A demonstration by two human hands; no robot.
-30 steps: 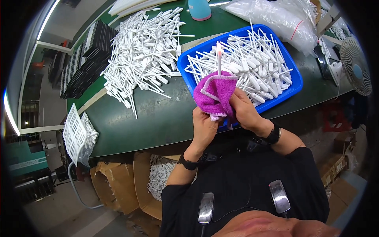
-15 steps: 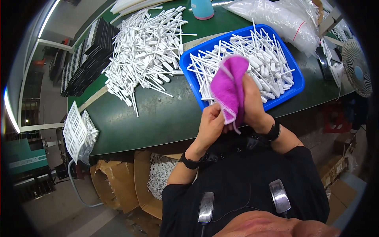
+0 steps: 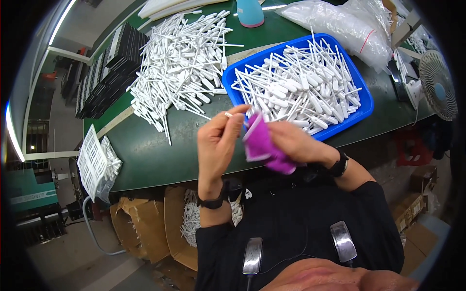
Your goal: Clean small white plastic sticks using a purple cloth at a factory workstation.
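My right hand [image 3: 297, 144] is closed around a bright purple cloth [image 3: 259, 140], bunched and partly smeared by motion, at the near edge of the blue tray. To its left, my left hand [image 3: 216, 143] is raised over the green table edge with thumb and forefinger pinched together. A small white bit [image 3: 228, 115] shows at these fingers; its kind is too small to tell. Beyond both hands, the blue tray [image 3: 366, 104] holds a heap of white plastic sticks [image 3: 303, 82] with wider, flattened ends.
More white sticks [image 3: 179, 68] are piled on the green table [image 3: 189, 148]. Black trays [image 3: 109, 70] are stacked at the left; clear plastic bags [image 3: 335, 22] and a fan [image 3: 437, 85] are at the right. An open cardboard box [image 3: 177, 242] with sticks stands below the table edge.
My left hand has let go of the cloth and moved left and up, fingers pinched. My right hand has drawn the cloth down and left, away from the heap.
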